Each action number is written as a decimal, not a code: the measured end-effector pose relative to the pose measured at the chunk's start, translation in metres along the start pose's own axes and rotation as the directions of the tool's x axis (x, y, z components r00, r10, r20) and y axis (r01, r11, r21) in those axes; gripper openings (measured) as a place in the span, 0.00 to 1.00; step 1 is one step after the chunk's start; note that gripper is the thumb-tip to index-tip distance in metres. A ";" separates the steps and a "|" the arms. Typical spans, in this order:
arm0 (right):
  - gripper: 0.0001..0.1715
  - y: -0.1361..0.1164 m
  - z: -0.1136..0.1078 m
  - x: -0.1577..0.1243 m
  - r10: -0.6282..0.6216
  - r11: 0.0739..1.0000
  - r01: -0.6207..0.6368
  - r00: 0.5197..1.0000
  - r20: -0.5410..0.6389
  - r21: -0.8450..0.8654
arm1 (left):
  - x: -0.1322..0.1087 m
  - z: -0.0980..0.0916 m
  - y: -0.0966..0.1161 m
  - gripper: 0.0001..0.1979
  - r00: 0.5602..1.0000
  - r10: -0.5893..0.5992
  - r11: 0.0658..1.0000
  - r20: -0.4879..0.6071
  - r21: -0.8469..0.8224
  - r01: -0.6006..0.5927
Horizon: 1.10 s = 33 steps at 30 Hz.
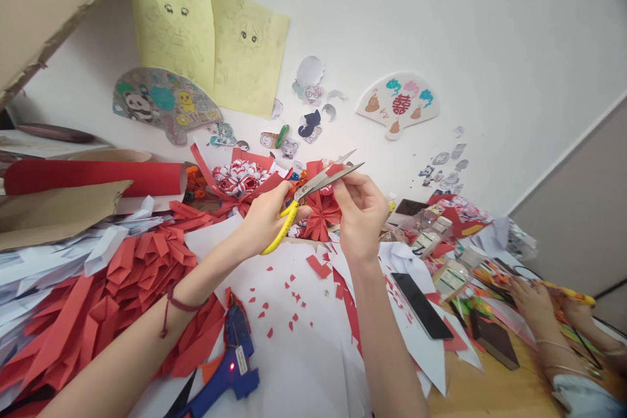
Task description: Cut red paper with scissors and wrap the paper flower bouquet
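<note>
My left hand [267, 219] is closed around the yellow handles of a pair of scissors [283, 232]. The blades are spread and point right, level with the fingertips of my right hand [361, 219]. Those fingertips pinch a small piece of red paper [335, 169], which lies by the blades; its lower part is hidden. Behind the hands are a red paper bow [321, 219] and a red-and-white paper flower bunch [240, 176]. Small red paper scraps [291, 325] are scattered on the white paper [279, 366] below. A blue glue gun [235, 353] with a lit red light lies near my left forearm.
Folded red paper strips [147, 255] and white ones [29, 294] are heaped at left, beside a red paper roll [93, 177]. A black phone [421, 307] lies at right, near clear bottles [450, 277]. Another person's hands [533, 304] are at far right.
</note>
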State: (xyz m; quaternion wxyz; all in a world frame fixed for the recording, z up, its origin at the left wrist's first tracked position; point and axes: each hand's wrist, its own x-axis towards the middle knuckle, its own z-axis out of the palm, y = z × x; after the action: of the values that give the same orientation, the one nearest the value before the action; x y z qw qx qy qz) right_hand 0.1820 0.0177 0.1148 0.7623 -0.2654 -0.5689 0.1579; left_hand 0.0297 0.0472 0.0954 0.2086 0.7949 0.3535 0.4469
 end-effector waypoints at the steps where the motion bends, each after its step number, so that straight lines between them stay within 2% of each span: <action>1: 0.05 0.000 0.000 0.000 -0.009 1.000 0.009 1.000 0.000 0.008 | 0.000 0.000 0.000 0.18 1.000 -0.002 1.000 -0.002 0.002 0.002; 10: 0.05 0.002 0.003 -0.001 -0.039 0.999 0.038 0.999 -0.026 -0.032 | 0.002 0.003 -0.002 0.18 1.000 0.003 1.000 -0.006 0.002 -0.003; 22: 0.05 0.003 0.015 -0.009 0.000 0.998 0.008 0.992 -0.128 0.065 | -0.002 0.006 0.005 0.18 1.000 0.018 0.997 -0.016 -0.081 -0.019; 30: 0.13 0.012 0.007 -0.001 0.065 0.998 -0.062 0.991 -0.114 0.027 | 0.002 0.005 -0.004 0.20 0.999 -0.022 0.999 -0.043 0.033 0.023; 33: 0.11 0.010 0.002 0.003 0.057 0.998 -0.053 0.991 -0.123 0.030 | 0.002 0.005 -0.006 0.20 0.999 -0.023 0.998 -0.041 0.050 0.025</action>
State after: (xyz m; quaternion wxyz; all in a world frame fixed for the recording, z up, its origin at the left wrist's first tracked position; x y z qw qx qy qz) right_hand 0.1818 0.0280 0.1115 0.7949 -0.2799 -0.5109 0.1699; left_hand 0.0328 0.0530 0.0898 0.1864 0.7864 0.3785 0.4513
